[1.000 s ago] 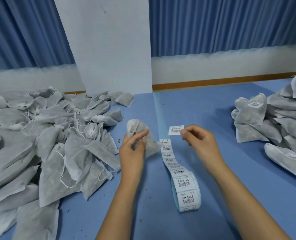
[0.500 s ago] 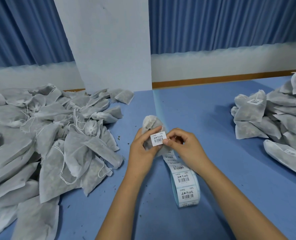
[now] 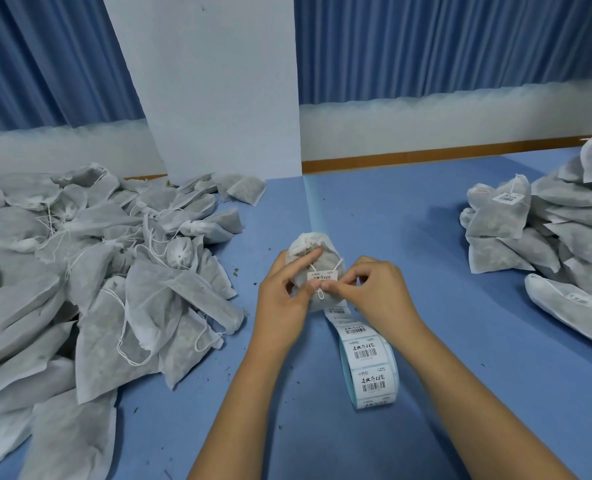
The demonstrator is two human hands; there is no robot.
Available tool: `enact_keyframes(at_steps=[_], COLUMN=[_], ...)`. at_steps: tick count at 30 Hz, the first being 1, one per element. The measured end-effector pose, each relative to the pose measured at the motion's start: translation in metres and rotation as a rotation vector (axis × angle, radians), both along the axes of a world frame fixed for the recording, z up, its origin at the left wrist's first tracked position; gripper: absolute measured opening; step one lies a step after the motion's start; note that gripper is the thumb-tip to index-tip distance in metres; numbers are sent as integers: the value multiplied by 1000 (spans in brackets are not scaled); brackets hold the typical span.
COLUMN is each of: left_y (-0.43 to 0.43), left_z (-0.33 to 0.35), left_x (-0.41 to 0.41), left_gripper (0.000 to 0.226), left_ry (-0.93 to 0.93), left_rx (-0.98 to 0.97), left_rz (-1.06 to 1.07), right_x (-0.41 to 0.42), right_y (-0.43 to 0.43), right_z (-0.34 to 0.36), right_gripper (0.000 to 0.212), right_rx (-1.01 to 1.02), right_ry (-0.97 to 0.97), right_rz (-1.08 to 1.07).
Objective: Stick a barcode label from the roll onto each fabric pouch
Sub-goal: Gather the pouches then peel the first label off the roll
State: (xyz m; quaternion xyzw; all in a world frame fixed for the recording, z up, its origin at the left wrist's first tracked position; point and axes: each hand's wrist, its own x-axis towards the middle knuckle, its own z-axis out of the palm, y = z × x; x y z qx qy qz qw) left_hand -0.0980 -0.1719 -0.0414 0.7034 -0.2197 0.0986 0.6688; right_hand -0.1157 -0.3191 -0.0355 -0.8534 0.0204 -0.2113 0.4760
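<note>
A grey-white fabric pouch [image 3: 325, 251] with a drawstring top is held upright at the table's middle by my left hand [image 3: 286, 292], whose fingers curl round its left side. A white barcode label [image 3: 322, 274] lies on the pouch's front. My right hand [image 3: 374, 292] presses and pinches the label's lower edge against the pouch with thumb and fingertip. The label roll [image 3: 369, 368] lies just below my hands, its strip running up under the pouch.
A big heap of unlabelled pouches [image 3: 90, 271] covers the table's left side. A stack of labelled pouches [image 3: 544, 230] sits at the right. A white upright board [image 3: 215, 84] stands at the back. The blue tabletop [image 3: 409, 216] carries small dark crumbs.
My right hand brought a peeled label from the roll over to the pouch. The label now lies on the pouch's front, and both hands have closed in together around it.
</note>
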Motion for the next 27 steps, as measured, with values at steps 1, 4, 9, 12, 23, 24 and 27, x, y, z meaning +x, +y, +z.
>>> enact_keyframes(at_steps=[1, 4, 9, 12, 23, 24, 27], left_y=[0, 1, -3, -6, -7, -7, -7], left_z=[0, 1, 4, 1, -7, -5, 4], left_x=[-1, 1, -5, -3, 3, 3, 5], left_gripper=[51, 55, 77, 76, 27, 23, 20], left_ry=[-2, -3, 11, 158, 282, 295, 294], left_rx=[-1, -20, -143, -191, -39, -29, -82], left_rz=[5, 6, 41, 128, 194, 185, 236], right_x=[1, 2, 0, 1, 4, 4, 1], right_y=[-1, -4, -4, -4, -5, -5, -6], right_z=[-1, 2, 8, 6, -1, -2, -1], right_gripper=[34, 37, 9, 10, 14, 14, 8], right_rx=[-51, 20, 450, 458, 490, 503, 559], right_ry=[5, 11, -34, -62, 63, 47, 66], right_rz=[-53, -101, 131, 86, 154, 151, 243])
